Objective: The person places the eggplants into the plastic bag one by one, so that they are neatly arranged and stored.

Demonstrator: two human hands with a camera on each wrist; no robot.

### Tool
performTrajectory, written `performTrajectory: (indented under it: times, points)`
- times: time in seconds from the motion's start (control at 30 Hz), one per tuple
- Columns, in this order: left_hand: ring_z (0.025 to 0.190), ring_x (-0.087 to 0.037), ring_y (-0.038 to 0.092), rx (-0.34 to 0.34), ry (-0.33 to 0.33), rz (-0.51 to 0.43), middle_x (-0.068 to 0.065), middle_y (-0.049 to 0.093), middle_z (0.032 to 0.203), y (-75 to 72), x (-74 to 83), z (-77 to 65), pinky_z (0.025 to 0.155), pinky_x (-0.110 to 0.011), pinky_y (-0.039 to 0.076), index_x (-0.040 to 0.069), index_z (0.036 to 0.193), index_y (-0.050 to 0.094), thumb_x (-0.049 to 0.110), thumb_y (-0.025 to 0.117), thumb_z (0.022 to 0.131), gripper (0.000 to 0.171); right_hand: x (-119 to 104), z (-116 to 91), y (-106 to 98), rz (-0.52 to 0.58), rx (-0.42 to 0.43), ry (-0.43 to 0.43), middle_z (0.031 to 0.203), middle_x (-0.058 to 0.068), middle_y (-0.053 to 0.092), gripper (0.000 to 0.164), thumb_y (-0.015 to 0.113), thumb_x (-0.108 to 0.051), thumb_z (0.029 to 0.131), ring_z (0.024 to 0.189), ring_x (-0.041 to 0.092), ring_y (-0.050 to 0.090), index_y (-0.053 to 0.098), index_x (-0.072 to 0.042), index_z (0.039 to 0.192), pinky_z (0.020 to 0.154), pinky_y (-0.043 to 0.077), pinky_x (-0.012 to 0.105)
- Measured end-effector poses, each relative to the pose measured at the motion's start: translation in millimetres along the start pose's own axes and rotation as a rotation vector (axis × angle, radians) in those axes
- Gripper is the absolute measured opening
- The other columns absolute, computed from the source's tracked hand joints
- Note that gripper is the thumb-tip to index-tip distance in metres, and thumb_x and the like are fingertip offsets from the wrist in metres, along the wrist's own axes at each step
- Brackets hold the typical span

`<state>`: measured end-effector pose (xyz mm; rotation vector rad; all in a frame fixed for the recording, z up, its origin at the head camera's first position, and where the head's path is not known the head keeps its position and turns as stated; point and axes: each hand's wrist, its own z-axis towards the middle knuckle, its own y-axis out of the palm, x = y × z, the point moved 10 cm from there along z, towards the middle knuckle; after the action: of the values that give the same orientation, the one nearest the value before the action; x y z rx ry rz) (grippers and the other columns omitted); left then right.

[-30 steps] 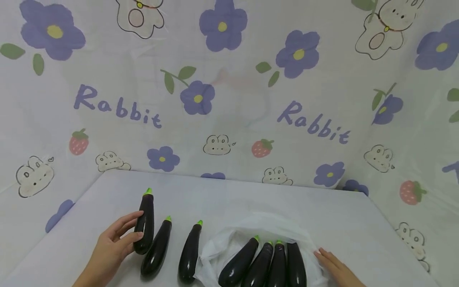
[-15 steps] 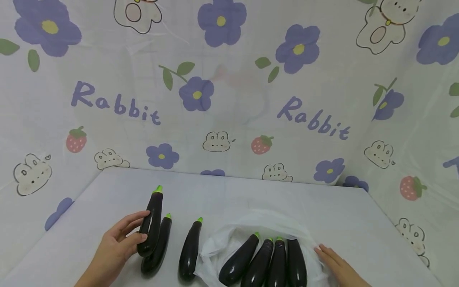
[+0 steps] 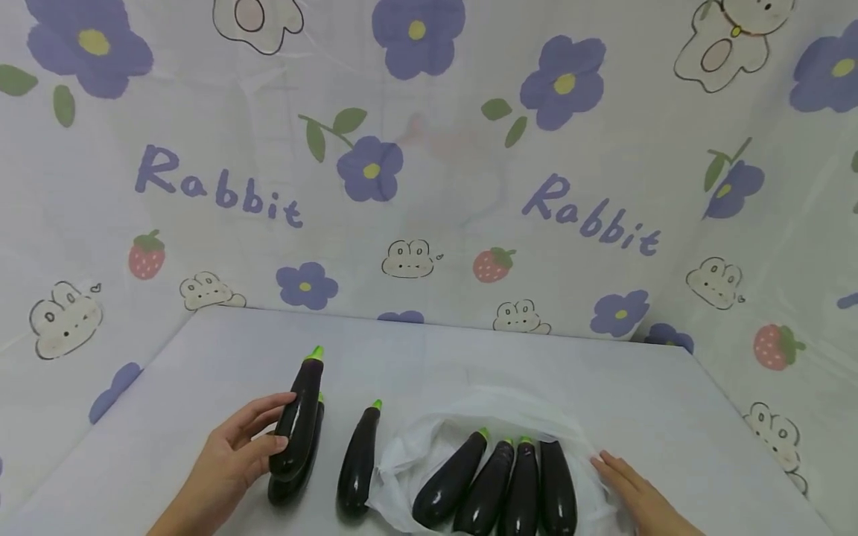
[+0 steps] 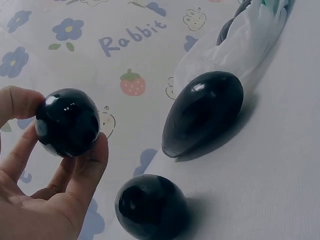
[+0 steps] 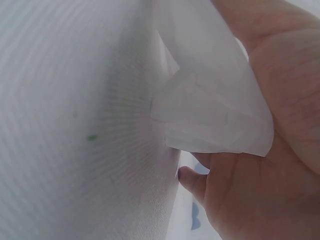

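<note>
My left hand (image 3: pixel 228 454) pinches a dark, glossy eggplant (image 3: pixel 298 424) between thumb and fingers, its green stem tip pointing up and away. In the left wrist view the held eggplant (image 4: pixel 67 122) shows its round end, raised over the table. A second eggplant (image 3: pixel 284 491) lies behind and below it, mostly covered in the head view. Another eggplant (image 3: pixel 358 461) lies just left of a white plastic bag (image 3: pixel 402 454). Several eggplants (image 3: pixel 449 480) lie side by side in the bag's mouth. My right hand (image 3: pixel 637 491) rests with straight fingers against the bag's right side; bag film (image 5: pixel 215 110) lies along its palm.
The white table (image 3: pixel 241 342) reaches back to a hanging cloth (image 3: pixel 442 208) printed with flowers, rabbits and strawberries. This cloth also runs along the left and right sides.
My left hand has carried its eggplant to the right, so it now overlaps the one lying beneath in the head view. My right hand stays at the bag.
</note>
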<state>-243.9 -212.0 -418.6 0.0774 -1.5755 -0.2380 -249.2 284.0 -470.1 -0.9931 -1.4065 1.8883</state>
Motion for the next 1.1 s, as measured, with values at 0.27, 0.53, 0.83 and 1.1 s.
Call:
performTrajectory:
  times: [0.27, 0.53, 0.83, 1.1]
  points:
    - [0.109, -0.024, 0.057, -0.033, -0.002, 0.022, -0.017, 0.04, 0.143, 7.8, 0.7, -2.7, 0.083, -0.036, 0.053, 0.009, 0.144, 0.048, 0.004, 0.063, 0.093, 0.054, 0.3, 0.5, -2.4, 0.001, 0.007, 0.02, 0.138, 0.028, 0.044, 0.109, 0.083, -0.06, 0.063, 0.118, 0.05, 0.047, 0.038, 0.005, 0.139, 0.087, 0.044, 0.064]
    - [0.113, -0.025, 0.057, -0.065, -0.027, 0.001, -0.017, 0.041, 0.142, 15.3, -0.3, -4.5, 0.086, -0.037, 0.053, 0.009, 0.145, 0.047, 0.006, 0.064, 0.094, 0.053, -1.3, 0.3, -3.2, 0.038, 0.002, 0.019, 0.138, 0.03, 0.043, 0.109, 0.085, -0.056, 0.062, 0.118, 0.052, 0.046, 0.038, 0.006, 0.138, 0.087, 0.042, 0.066]
    - [0.115, -0.027, 0.057, -0.09, -0.047, -0.014, -0.02, 0.039, 0.144, 20.9, -2.4, -4.1, 0.088, -0.039, 0.052, 0.008, 0.146, 0.046, 0.006, 0.064, 0.095, 0.054, 2.0, 0.4, 0.5, 0.119, -0.057, 0.101, 0.145, 0.029, 0.035, 0.113, 0.083, -0.063, 0.062, 0.126, 0.056, 0.038, 0.036, 0.003, 0.142, 0.092, 0.036, 0.069]
    - [0.115, -0.027, 0.057, -0.145, -0.038, -0.023, -0.021, 0.039, 0.143, 28.0, -3.0, -3.4, 0.089, -0.04, 0.052, 0.011, 0.147, 0.047, 0.007, 0.061, 0.097, 0.052, -1.7, 0.8, -0.8, 0.101, -0.061, 0.094, 0.144, 0.03, 0.036, 0.112, 0.084, -0.059, 0.062, 0.125, 0.056, 0.039, 0.037, 0.005, 0.14, 0.091, 0.037, 0.069]
